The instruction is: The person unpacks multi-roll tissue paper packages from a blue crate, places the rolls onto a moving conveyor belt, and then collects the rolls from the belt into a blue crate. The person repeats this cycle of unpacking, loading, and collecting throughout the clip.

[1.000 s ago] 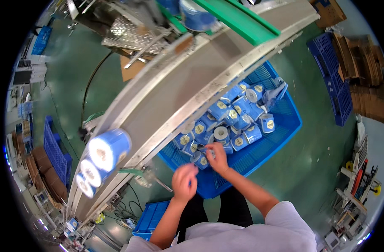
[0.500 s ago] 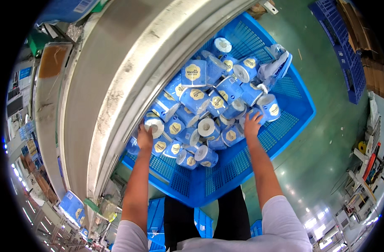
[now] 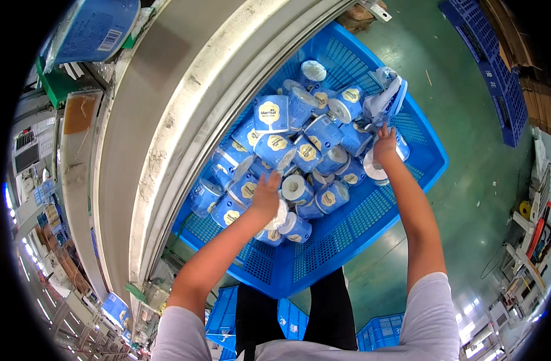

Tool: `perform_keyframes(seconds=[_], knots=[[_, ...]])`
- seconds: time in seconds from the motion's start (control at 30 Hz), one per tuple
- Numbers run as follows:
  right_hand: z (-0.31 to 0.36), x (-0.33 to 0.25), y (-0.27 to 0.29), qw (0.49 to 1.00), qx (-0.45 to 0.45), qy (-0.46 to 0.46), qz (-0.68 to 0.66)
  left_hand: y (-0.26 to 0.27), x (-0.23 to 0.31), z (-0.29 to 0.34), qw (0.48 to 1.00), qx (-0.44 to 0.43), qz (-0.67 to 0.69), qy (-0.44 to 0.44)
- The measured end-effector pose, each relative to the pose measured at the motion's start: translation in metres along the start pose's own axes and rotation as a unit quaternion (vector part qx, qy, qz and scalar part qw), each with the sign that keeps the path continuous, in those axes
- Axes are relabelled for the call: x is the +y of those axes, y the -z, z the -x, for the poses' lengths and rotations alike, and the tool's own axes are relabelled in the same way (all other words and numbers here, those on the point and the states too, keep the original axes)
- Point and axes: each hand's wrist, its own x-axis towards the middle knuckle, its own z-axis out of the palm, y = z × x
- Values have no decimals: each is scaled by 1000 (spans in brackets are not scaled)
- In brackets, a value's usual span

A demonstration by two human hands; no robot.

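A blue plastic basket [image 3: 348, 240] holds several paper rolls in blue-and-white wrappers with pale yellow labels. My left hand [image 3: 266, 197] is over the near-middle of the pile, fingers stretched out and a little blurred. Beside its palm a white-ended roll [image 3: 280, 215] is partly hidden. At the pile's right side my right hand [image 3: 385, 147] reaches between a white-ended roll [image 3: 375, 169] and another roll [image 3: 402, 146], its fingers apart. Just beyond those fingers lies crumpled clear-and-blue plastic wrap [image 3: 385, 99]. A roll lying label-up [image 3: 271, 114] tops the far left of the pile.
A long pale metal machine edge [image 3: 185, 120] curves along the basket's left side. Blue crates [image 3: 381, 331] stand by my legs. A blue pallet [image 3: 489, 66] and cardboard [image 3: 537, 99] lie at far right. A large blue package [image 3: 101, 30] is at upper left.
My left hand has moved right, from the rolls by the machine edge to the near-middle of the pile. My right hand has moved farther away and slightly right. Some rolls near both hands have shifted.
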Motion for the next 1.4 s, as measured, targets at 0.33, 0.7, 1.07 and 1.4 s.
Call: perform_keyframes(seconds=[0.33,0.7,1.07,1.4], knots=[[-34,11,-21,993,-86,20,-78,-7,-15,-87,854,-92,-511,-25],[147,26,26,839,315,22,-444,53,11,53,915,245,264,181],[386,-44,330,559,497,55,-662,183,16,426,653,525,434,332],[389,-247,543,769,440,164,-433,50,-122,541,654,268,307,638]])
